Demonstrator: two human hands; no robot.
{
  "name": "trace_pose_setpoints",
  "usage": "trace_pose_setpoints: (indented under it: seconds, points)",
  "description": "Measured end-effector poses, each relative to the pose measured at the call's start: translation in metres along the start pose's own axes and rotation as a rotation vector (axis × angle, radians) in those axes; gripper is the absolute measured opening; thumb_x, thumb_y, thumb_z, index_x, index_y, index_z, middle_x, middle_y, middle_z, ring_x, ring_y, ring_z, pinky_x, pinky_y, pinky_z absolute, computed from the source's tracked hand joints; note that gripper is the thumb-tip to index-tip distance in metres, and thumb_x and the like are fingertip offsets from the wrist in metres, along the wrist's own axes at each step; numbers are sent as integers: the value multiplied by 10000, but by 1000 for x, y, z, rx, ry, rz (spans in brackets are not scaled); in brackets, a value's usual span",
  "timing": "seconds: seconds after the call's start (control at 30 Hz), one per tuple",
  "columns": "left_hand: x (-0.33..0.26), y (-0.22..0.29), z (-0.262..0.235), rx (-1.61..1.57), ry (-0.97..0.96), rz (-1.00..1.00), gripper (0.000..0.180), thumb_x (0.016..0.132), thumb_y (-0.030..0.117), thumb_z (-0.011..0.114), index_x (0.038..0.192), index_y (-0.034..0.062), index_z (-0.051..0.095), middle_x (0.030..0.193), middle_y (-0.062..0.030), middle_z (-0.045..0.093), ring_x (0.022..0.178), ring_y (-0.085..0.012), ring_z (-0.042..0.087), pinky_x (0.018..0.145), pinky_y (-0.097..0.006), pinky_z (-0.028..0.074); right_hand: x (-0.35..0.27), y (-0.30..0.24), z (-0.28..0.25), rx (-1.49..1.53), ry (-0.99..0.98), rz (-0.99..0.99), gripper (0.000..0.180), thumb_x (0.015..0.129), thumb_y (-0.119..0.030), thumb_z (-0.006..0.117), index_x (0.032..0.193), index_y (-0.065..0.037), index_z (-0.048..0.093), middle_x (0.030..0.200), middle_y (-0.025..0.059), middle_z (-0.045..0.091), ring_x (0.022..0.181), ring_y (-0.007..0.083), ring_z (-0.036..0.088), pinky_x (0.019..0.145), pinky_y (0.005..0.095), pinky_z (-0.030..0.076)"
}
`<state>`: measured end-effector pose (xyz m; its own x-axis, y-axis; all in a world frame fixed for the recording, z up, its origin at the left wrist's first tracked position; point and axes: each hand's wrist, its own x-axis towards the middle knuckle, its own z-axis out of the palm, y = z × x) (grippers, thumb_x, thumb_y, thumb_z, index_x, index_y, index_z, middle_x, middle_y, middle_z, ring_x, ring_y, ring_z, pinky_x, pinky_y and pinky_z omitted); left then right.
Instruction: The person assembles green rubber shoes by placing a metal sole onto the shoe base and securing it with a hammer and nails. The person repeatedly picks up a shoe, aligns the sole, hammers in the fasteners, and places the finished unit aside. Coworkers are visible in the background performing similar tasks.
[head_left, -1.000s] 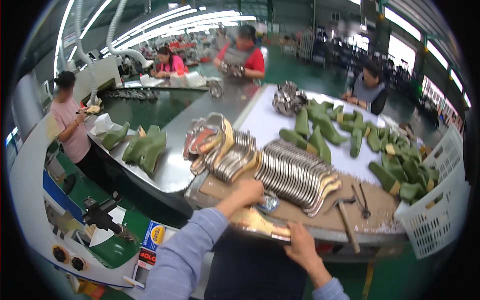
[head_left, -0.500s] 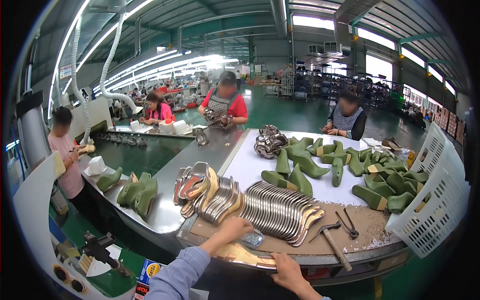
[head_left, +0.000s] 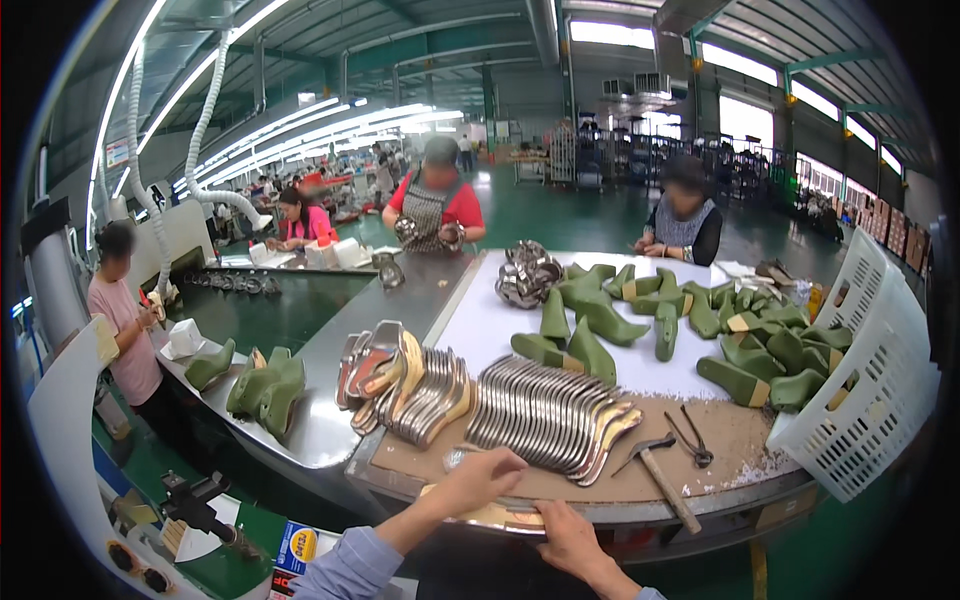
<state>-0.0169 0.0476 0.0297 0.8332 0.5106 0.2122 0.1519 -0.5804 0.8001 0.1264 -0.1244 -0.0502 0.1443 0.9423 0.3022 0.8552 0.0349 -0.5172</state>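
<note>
My right hand (head_left: 572,537) grips the right end of a tan and gold shoe sole (head_left: 505,516) lying along the table's front edge. Over it is my left hand (head_left: 485,483), its fingers drawn together; whatever they hold, if anything, is hidden. A small clear plastic packet or dish (head_left: 456,459) shows just beyond the left hand, partly covered by it. Behind both hands stands a long row of silver-edged shoe soles (head_left: 540,415), set on edge. To its left lies a second, less even group of soles (head_left: 420,390).
A hammer (head_left: 668,485) and pincers (head_left: 695,440) lie right of the row. Green shoe lasts (head_left: 600,310) cover the white sheet, beside a tilted white basket (head_left: 850,400). More lasts (head_left: 270,385) sit on the metal counter. Several people work beyond.
My left hand has shifted right from over the clear packet, which now shows to its left. My right hand keeps its hold on the sole. The whole view has turned slightly.
</note>
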Motion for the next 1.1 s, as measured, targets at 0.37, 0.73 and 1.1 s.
trace_pose_setpoints:
  seconds: [0.37, 0.73, 1.1]
  points:
    - [-19, -5, 41, -156, -28, -164, 119, 881, 110, 742, 953, 16, 726, 921, -62, 743, 886, -145, 689, 818, -291, 531, -17, 46, -39, 1, 180, 71, 595, 893, -282, 706, 1364, 5, 482, 1281, 263, 567, 1179, 438, 553, 997, 479, 453]
    - [-7, 14, 48, 289, -173, -306, 215, 859, 354, 730, 951, 165, 776, 957, -103, 727, 961, -319, 668, 849, -425, 502, -43, 145, -100, -505, -36, 524, 448, 976, -125, 552, 1414, -117, 458, 1032, 223, 622, 885, 430, 635, 800, 513, 520]
    - [-12, 7, 52, 370, -127, -167, 216, 840, 362, 753, 925, 166, 781, 905, -94, 729, 898, -302, 674, 776, -417, 504, -85, 18, -117, 312, 242, 429, 457, 973, -24, 612, 1420, -50, 519, 883, 109, 662, 648, 108, 541, 624, 260, 483]
